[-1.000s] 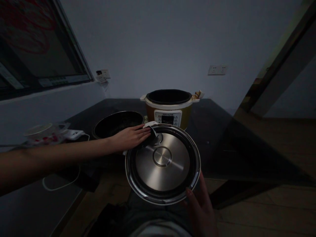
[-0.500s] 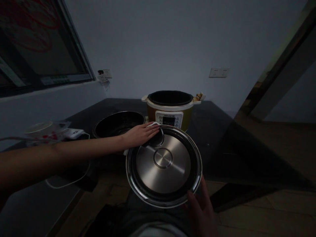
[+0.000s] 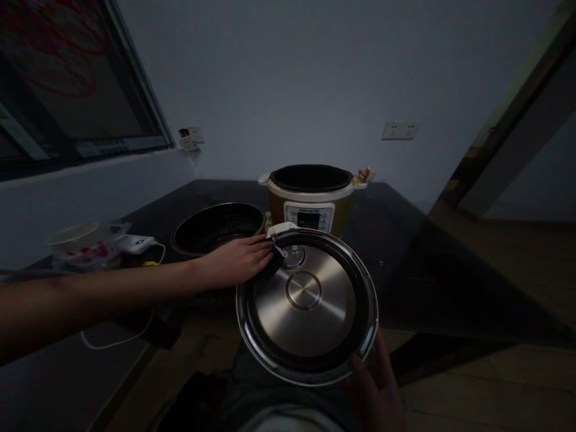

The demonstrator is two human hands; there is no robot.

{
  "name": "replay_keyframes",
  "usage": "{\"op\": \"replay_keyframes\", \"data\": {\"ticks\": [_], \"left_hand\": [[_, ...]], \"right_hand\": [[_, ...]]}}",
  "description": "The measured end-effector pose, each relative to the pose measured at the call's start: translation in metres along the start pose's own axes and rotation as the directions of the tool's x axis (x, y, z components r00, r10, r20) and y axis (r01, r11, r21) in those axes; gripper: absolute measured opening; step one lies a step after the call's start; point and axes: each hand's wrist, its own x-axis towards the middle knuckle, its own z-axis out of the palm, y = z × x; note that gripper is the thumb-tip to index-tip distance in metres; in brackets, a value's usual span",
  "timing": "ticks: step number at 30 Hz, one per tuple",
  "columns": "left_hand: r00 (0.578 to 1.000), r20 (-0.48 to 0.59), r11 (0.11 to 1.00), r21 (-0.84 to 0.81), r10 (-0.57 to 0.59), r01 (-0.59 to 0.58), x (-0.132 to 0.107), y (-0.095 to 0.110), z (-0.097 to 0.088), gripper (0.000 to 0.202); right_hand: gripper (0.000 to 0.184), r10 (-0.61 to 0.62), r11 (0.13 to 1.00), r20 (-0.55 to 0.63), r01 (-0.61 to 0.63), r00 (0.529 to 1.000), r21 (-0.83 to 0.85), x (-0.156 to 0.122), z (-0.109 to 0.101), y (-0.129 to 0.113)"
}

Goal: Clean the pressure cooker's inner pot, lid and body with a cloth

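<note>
A round pressure cooker lid (image 3: pixel 306 333), its brushed metal underside turned toward me, is tilted up in front of the table. Its rim is pinched at the lower right by my right hand (image 3: pixel 378 384), thumb on the near side. On the lid's upper left, my left hand (image 3: pixel 238 262) presses a dark cloth (image 3: pixel 273 264) with fingers together. A small valve (image 3: pixel 294 249) shows beside the cloth, and a white tab sticks out at the top edge. Behind the lid stands the cooker body (image 3: pixel 276 210), white and yellowish-brown, with a control panel.
A black inner pot (image 3: pixel 216 228) stands left of the cooker on the dark table (image 3: pixel 423 270). Farther left are a bowl in a plastic bag (image 3: pixel 85 246), a white power strip (image 3: pixel 135 243) and a cable. Wall sockets (image 3: pixel 399 131) and a window (image 3: pixel 81 78) are behind.
My left hand has slid left and down with the cloth, uncovering the valve and white tab. The lid and my right hand have shifted slightly right and down.
</note>
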Motion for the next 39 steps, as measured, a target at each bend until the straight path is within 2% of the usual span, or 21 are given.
{"op": "replay_keyframes", "data": {"ticks": [4,6,8,11,13,16,22,28,33,36,39], "left_hand": [[0.999,0.015,0.999,-0.039,-0.029,0.029,-0.001,-0.009,-0.029,0.036],[0.994,-0.029,0.994,-0.036,-0.104,0.103,0.009,-0.019,-0.039,0.04],[0.983,-0.093,0.987,-0.023,-0.161,0.16,0.022,-0.028,-0.04,0.041],[0.982,-0.118,0.989,-0.03,-0.146,0.143,0.041,-0.038,-0.024,0.043],[0.989,-0.069,0.989,-0.07,-0.133,0.128,0.049,-0.039,-0.006,0.044],[0.984,-0.004,0.969,-0.17,-0.18,0.177,0.051,-0.036,0.015,0.048],[0.956,0.045,0.884,-0.371,-0.289,0.284,0.031,-0.028,0.024,0.062],[0.942,-0.008,0.877,-0.368,-0.336,0.309,0.006,-0.015,0.024,0.062],[0.924,0.01,0.844,-0.404,-0.381,0.353,-0.012,0.012,0.025,0.077],[0.891,0.026,0.766,-0.499,-0.454,0.405,-0.03,0.033,0.025,0.082],[0.85,-0.012,0.679,-0.607,-0.526,0.412,-0.052,0.053,0.028,0.089]], "right_hand": [[0.094,-0.02,1.0,0.007,0.02,1.0,0.006,0.003,-0.002,-0.001],[0.092,-0.029,1.0,0.002,0.029,1.0,-0.007,0.004,-0.003,-0.002],[0.094,-0.042,0.999,-0.004,0.042,0.999,-0.026,0.006,-0.005,-0.003],[0.098,-0.063,0.997,-0.006,0.063,0.998,-0.035,0.01,-0.009,-0.001],[0.099,-0.082,0.995,-0.014,0.081,0.997,-0.053,0.013,-0.012,0.001],[0.097,-0.114,0.99,-0.027,0.111,0.993,-0.082,0.014,-0.014,0.001],[0.095,-0.081,0.994,-0.024,0.079,0.996,-0.078,0.01,-0.01,-0.004],[0.092,-0.039,0.999,-0.038,0.038,0.999,-0.023,0.007,-0.009,-0.003],[0.094,-0.022,0.999,-0.017,0.021,1.0,-0.024,0.008,-0.012,0.001],[0.094,-0.02,0.999,-0.049,0.019,0.999,-0.034,0.008,-0.013,0.003],[0.093,-0.02,1.0,-0.042,0.019,0.999,-0.02,0.008,-0.013,0.004]]}}
